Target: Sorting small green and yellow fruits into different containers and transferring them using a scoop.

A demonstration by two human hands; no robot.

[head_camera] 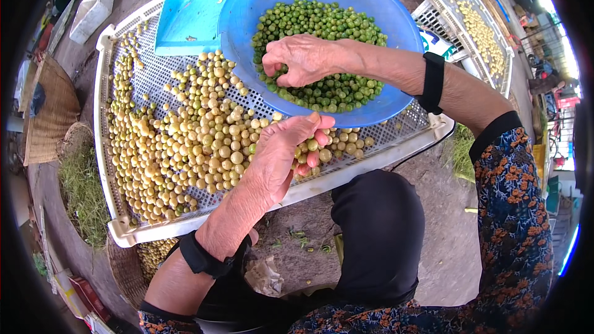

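Observation:
My right hand (299,61) reaches into a blue plastic basin (394,14) of small green round fruits (320,16), its fingers curled down among them; whether it grips any is hidden. Just below the basin's near rim is my left hand (290,148), palm turned away, thumb against the index finger and the other fingers bent around a few yellowish-green fruits. Under both lies a white perforated plastic tray (287,202) spread with many pale yellow round fruits (185,148). The basin rests on the tray's far side.
A light blue dustpan (185,23) lies on the tray's far left. A white foam box (93,9) and a woven basket (51,111) stand left. Cut greenery (83,190) lies beside the tray. Another tray of yellow fruits (480,32) is at the far right. My knee (380,232) is near the tray's edge.

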